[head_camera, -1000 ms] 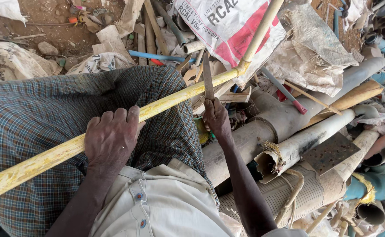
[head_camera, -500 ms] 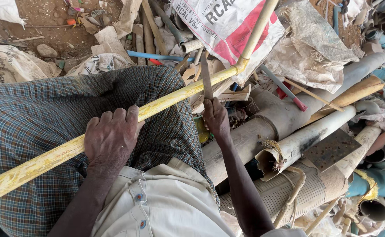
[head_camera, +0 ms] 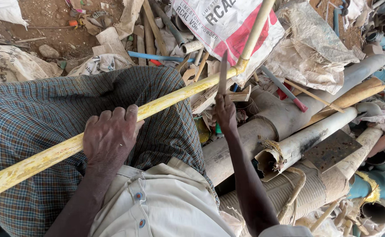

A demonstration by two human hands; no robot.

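A long yellow pipe (head_camera: 175,95) lies slantwise across my lap, over checked blue-green cloth (head_camera: 34,118). My left hand (head_camera: 110,136) presses down on the pipe near its middle, fingers curled over it. At the pipe's far end a bent elbow joint (head_camera: 241,65) turns it up towards the top of the view. My right hand (head_camera: 225,112) is closed on the handle of a thin saw blade (head_camera: 222,74), which stands nearly upright and meets the pipe just before the elbow.
Thick grey and white pipes (head_camera: 289,118) lie piled at the right, with a ribbed pipe (head_camera: 315,188) below them. A white and red sack (head_camera: 232,26) sits behind the elbow. Scrap, sticks and bare dirt (head_camera: 52,22) fill the top left.
The view has shifted slightly. The saw blade in my right hand stays at the same spot on the pipe; my left hand has not moved.
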